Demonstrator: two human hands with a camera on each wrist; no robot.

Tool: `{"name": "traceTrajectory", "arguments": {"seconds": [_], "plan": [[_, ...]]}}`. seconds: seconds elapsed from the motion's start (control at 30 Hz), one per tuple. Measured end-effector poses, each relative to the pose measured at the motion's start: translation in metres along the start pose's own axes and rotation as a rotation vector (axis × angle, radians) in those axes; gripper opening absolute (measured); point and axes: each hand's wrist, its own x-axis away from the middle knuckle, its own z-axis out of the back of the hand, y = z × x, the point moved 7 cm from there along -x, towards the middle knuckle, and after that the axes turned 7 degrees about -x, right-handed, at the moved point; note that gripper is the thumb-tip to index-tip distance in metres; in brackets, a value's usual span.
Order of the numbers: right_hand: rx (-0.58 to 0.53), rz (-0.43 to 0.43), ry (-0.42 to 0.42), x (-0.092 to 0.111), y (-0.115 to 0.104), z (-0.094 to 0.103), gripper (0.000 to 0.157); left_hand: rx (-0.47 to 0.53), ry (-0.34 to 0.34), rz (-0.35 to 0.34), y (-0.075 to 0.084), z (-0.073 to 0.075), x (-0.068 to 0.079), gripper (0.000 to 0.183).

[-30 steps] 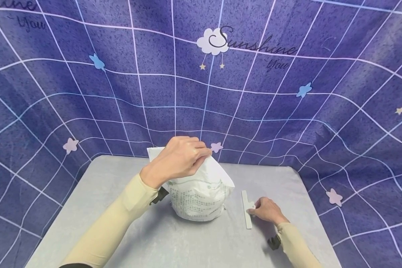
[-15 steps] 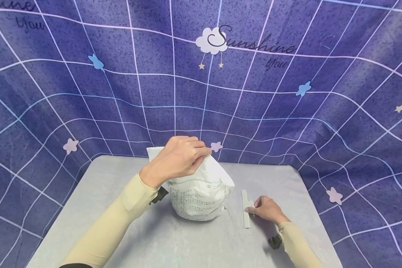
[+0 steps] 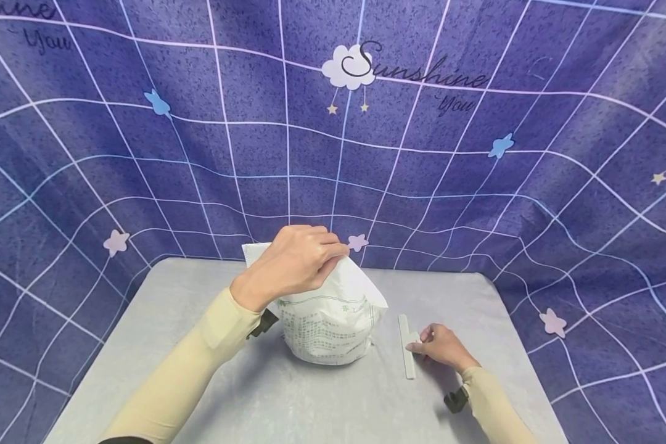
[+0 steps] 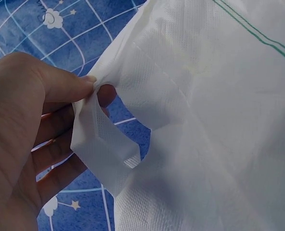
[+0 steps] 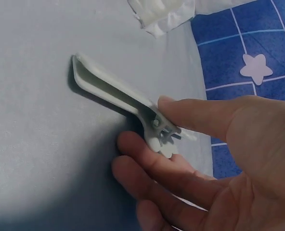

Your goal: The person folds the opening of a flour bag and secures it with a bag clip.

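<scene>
A white bag [image 3: 327,333] with printed lines of small text stands upright on the table, its lower part bulging. My left hand [image 3: 296,259] pinches its top edge between thumb and fingers. In the left wrist view, the pinch is beside a cut-out handle hole, on the strip of white bag material [image 4: 109,144] bordering it. To the right of the bag, a long white bag clip [image 3: 406,348] is at the table surface. My right hand [image 3: 444,346] pinches the clip's short grip end; in the right wrist view, the thumb lies on one side and fingers are under the other.
The grey table [image 3: 288,407] has rounded far corners. A blue curtain [image 3: 422,185] with a white grid, stars and clouds hangs behind and at both sides. A dark wrist mount [image 3: 456,401] sits by the right cuff, another [image 3: 263,324] by the left.
My right thumb has shifted slightly left onto the clip. The left hand and the bag have stayed in place.
</scene>
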Motion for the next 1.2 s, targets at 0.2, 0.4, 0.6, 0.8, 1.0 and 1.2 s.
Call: {"name": "traceTrajectory", "arguments": {"seconds": [0.2,0.4,0.6,0.8,1.0,1.2], "plan": [[0.003,-0.033,-0.01,-0.0007,0.0032,-0.0003,0.039,0.003,0.001,-0.004,0.0001,0.0003,0.0004,0.012],[0.011,-0.032,-0.024,-0.0019,0.0062,-0.0016,0.033,0.009,0.003,-0.006,-0.0001,-0.0004,-0.0007,0.012],[0.028,-0.047,-0.03,-0.0021,0.0103,-0.0031,0.034,0.003,-0.003,-0.006,0.0003,-0.0007,-0.0015,0.014],[0.028,-0.04,-0.04,-0.001,0.007,-0.0019,0.035,0.003,-0.004,-0.005,-0.0002,-0.001,-0.0016,0.014],[0.011,-0.029,-0.033,-0.0011,0.0058,-0.0024,0.037,0.009,-0.001,-0.004,-0.0005,-0.0009,-0.0018,0.013],[0.015,-0.039,-0.029,-0.0003,0.0054,-0.0035,0.037,0.008,-0.001,-0.002,-0.001,-0.0016,-0.0004,0.015]]}}
